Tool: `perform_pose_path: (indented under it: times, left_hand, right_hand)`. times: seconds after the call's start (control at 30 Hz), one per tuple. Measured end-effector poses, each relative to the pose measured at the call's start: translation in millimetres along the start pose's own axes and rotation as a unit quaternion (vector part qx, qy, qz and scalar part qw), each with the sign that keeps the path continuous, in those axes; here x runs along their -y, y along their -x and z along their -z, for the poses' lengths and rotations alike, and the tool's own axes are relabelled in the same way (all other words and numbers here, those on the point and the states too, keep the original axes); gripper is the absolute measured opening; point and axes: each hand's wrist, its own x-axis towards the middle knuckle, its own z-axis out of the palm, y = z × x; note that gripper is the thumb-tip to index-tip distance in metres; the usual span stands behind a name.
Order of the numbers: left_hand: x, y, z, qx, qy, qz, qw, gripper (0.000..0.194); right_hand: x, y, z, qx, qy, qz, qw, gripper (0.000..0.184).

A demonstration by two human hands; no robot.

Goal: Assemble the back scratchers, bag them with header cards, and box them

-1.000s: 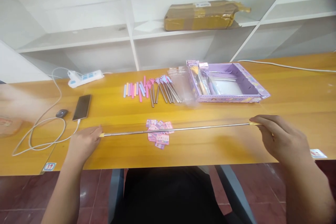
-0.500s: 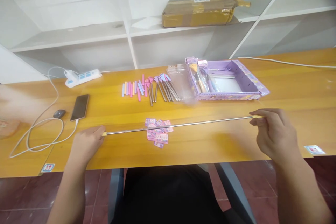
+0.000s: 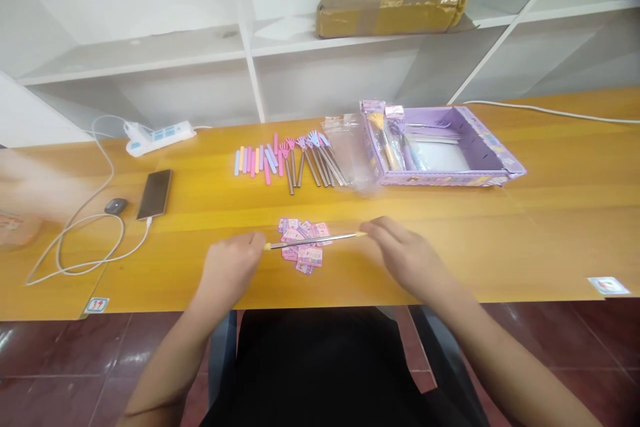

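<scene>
Between my hands runs a telescopic back scratcher (image 3: 340,237), a metal rod with yellow ends. My left hand (image 3: 235,263) is closed around one end. The fingers of my right hand (image 3: 403,253) pinch the other, covering most of it. Under the rod, a loose pile of pink and purple cards (image 3: 310,257) lies on the table. Farther back are several metal rods with hand-shaped heads (image 3: 310,163) in pink, purple and blue. Beside them on the left, several coloured sleeves (image 3: 253,161) lie in a rough row.
A purple display box (image 3: 490,130) holds bagged back scratchers (image 3: 385,140); clear plastic bags (image 3: 350,150) lie beside it. Leftward are a phone (image 3: 155,194), a mouse (image 3: 116,206), a white cable (image 3: 59,260) and a power strip (image 3: 163,137). A taped parcel (image 3: 395,7) sits on the shelf.
My hands have come closer together, and the back scratcher's rod has become much shorter between them. Both hands keep their hold. The camera view has shifted slightly.
</scene>
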Motion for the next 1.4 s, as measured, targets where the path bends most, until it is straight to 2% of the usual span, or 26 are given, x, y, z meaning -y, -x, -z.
perform_pose_path:
  times: [0.1,0.17,0.23,0.37,0.53,0.7,0.93,1.03,1.13,1.27,1.4]
  left_hand:
    - [-33,-14,0.9,0.023,0.050,-0.013,0.998,0.023]
    - [-42,-19,-0.4,0.044,0.060,-0.009,0.997,0.021]
    - [-43,-20,-3.1,0.075,0.067,-0.007,0.995,0.019]
    - [-35,-18,-10.1,0.103,0.087,-0.021,0.991,0.017]
    - [-35,-15,-15.8,0.082,0.091,-0.024,0.992,0.017]
    - [-38,-13,-20.2,0.063,0.094,-0.020,0.993,0.022]
    - [-35,-11,-22.8,0.049,0.108,-0.004,0.993,0.024]
    - [-34,-11,-21.9,0.046,0.106,-0.007,0.993,0.024]
    - [-34,-12,-20.8,0.057,0.102,-0.006,0.993,0.025]
    - [-33,-15,-18.2,0.083,0.096,0.000,0.992,0.025]
    - [-22,-16,-16.4,0.099,0.073,0.027,0.992,0.026]
  right_hand:
    - [40,-13,-20,0.032,-0.023,0.039,0.998,0.059]
    - [57,-18,-30,0.028,-0.032,0.027,0.999,0.056]
    - [62,-20,-35,0.041,-0.030,0.025,0.998,0.053]
    - [53,-21,-35,0.075,-0.022,0.056,0.995,0.044]
    - [49,-25,-34,0.045,-0.040,0.079,0.995,0.036]
    - [50,-28,-29,0.064,-0.051,0.091,0.992,0.021]
    - [46,-29,-23,0.069,-0.041,0.108,0.991,0.021]
    - [45,-30,-21,0.054,-0.031,0.115,0.991,0.023]
    - [44,-31,-19,0.039,-0.013,0.124,0.991,0.025]
    - [41,-31,-13,0.051,-0.005,0.119,0.992,0.030]
    - [27,-27,-3,0.039,0.018,0.108,0.993,0.033]
